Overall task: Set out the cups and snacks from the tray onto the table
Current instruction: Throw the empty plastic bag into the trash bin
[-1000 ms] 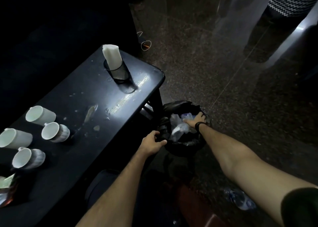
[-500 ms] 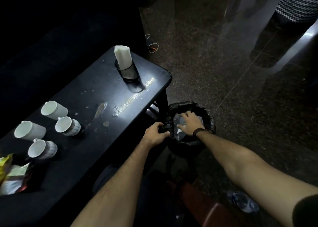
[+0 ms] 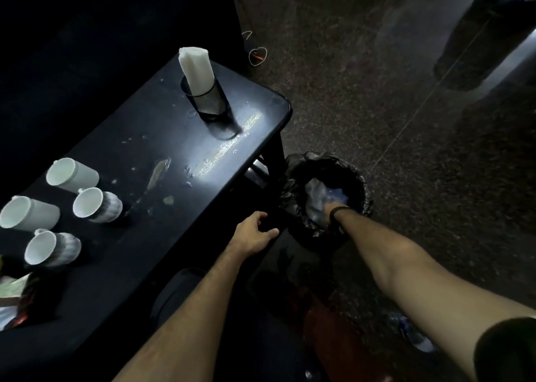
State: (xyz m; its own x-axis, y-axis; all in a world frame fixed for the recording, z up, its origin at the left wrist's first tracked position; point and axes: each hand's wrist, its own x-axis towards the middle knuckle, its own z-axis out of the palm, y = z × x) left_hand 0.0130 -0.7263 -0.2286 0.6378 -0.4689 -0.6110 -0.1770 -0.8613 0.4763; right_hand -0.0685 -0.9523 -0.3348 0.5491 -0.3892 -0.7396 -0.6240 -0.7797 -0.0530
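Since a moment ago my right hand [image 3: 333, 212] has sunk deeper into the lined bin [image 3: 352, 175]; its grip is hidden among crumpled wrappers, so I cannot tell its state. My left hand [image 3: 253, 233] hangs loosely curled and empty at the bench [image 3: 179, 138] edge beside the bin. Four white cups [image 3: 97, 204] lie on the bench's left part, near snack packets [image 3: 13, 291] at the frame edge. Open floor lies right. No writing is readable.
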